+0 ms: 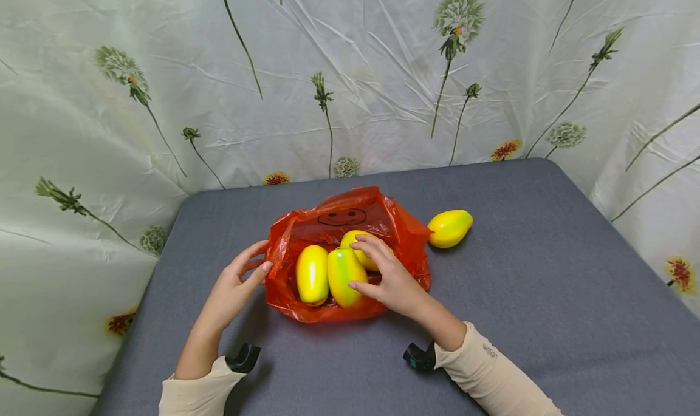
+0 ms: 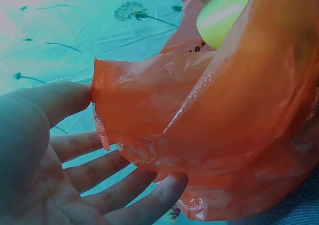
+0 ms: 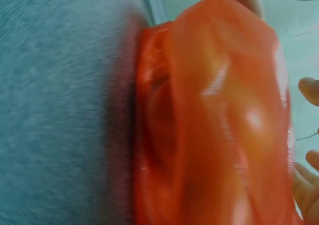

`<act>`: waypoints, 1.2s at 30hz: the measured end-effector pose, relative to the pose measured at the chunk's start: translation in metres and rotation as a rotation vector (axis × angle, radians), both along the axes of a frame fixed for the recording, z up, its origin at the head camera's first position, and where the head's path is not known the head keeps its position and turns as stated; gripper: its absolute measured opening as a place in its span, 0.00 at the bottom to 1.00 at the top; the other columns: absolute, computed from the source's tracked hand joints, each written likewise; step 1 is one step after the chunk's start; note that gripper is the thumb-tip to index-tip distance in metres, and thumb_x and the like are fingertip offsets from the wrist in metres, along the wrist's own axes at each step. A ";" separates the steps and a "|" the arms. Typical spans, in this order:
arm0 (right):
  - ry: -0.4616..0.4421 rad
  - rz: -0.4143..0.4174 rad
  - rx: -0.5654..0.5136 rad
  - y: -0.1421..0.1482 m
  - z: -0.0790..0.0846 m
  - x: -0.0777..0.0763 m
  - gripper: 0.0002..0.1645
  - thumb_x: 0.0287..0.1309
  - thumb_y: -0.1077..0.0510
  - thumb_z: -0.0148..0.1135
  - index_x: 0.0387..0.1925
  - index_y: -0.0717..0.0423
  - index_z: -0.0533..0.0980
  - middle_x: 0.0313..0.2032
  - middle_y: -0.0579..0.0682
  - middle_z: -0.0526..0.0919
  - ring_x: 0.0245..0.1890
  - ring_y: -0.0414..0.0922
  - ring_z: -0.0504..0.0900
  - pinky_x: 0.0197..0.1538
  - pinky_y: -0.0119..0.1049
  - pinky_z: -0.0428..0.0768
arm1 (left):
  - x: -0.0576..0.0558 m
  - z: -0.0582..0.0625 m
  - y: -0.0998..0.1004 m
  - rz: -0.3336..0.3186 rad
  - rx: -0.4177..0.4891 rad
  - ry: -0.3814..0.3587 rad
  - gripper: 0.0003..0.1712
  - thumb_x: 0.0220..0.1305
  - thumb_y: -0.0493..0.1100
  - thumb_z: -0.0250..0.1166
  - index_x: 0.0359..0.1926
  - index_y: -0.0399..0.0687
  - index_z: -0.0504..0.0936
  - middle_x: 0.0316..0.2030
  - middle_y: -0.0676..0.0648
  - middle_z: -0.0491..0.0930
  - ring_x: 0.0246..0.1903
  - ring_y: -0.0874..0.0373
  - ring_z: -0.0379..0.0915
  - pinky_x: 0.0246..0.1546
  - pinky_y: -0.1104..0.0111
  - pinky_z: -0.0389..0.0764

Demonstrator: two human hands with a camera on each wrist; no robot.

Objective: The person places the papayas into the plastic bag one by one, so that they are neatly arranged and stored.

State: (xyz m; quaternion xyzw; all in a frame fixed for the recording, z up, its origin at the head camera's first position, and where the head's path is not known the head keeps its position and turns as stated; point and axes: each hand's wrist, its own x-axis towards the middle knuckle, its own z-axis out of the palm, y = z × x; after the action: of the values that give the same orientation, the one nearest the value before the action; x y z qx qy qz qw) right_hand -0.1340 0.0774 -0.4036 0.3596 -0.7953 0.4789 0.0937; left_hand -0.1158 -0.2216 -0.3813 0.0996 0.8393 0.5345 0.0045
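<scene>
A red plastic bag (image 1: 401, 243) lies with its mouth wide, a smiley face drawn on its far inner wall. Inside it are three yellow-green mangoes: a left mango (image 1: 313, 275), a front mango (image 1: 341, 276) and a back mango (image 1: 350, 238) partly covered by fingers. My left hand (image 1: 235, 288) touches the bag's left edge, thumb and fingers spread along the film (image 2: 149, 95). Over the mangoes reaches my right hand (image 1: 396, 282); its fingers are spread above the back mango and its thumb overlaps the front one. In the right wrist view, bag film (image 3: 224, 110) covers the fruit.
Another mango (image 1: 451, 228) sits on the grey cloth-covered table (image 1: 492, 294), just right of the bag. Behind the table hangs a pale curtain (image 1: 383, 70) printed with dandelions. Black wrist devices (image 1: 244, 358) show under both cream sleeves.
</scene>
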 end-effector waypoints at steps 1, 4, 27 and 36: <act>0.003 0.008 -0.019 0.001 0.003 0.001 0.37 0.45 0.62 0.69 0.57 0.60 0.64 0.60 0.58 0.60 0.59 0.48 0.61 0.56 0.43 0.67 | 0.000 0.000 0.000 0.001 -0.002 0.001 0.28 0.63 0.45 0.56 0.63 0.47 0.62 0.59 0.43 0.64 0.51 0.47 0.67 0.39 0.69 0.77; 0.028 0.019 -0.073 0.004 0.012 0.003 0.35 0.44 0.66 0.68 0.55 0.63 0.65 0.59 0.58 0.62 0.58 0.49 0.63 0.56 0.40 0.68 | 0.000 -0.001 0.000 0.004 -0.005 0.003 0.28 0.63 0.45 0.56 0.63 0.47 0.62 0.59 0.43 0.64 0.51 0.47 0.67 0.39 0.69 0.77; 0.366 -0.176 -0.435 0.051 0.070 0.000 0.28 0.55 0.56 0.60 0.39 0.83 0.69 0.39 0.73 0.72 0.46 0.48 0.75 0.51 0.34 0.72 | 0.001 0.002 0.001 0.009 -0.011 -0.007 0.29 0.63 0.46 0.57 0.63 0.47 0.62 0.59 0.43 0.64 0.52 0.46 0.66 0.40 0.63 0.77; 0.280 -0.413 -0.304 0.071 0.060 -0.012 0.24 0.36 0.80 0.62 0.43 0.76 0.71 0.40 0.67 0.75 0.44 0.52 0.75 0.52 0.30 0.70 | 0.001 0.002 0.001 0.012 -0.014 -0.011 0.29 0.63 0.46 0.57 0.63 0.47 0.62 0.59 0.42 0.64 0.52 0.46 0.66 0.40 0.61 0.77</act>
State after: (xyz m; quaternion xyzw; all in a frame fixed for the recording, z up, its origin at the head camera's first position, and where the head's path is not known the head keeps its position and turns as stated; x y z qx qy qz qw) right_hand -0.1457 0.1486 -0.3432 0.2346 -0.7502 0.5091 0.3507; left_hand -0.1150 -0.2209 -0.3795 0.0916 0.8435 0.5293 0.0064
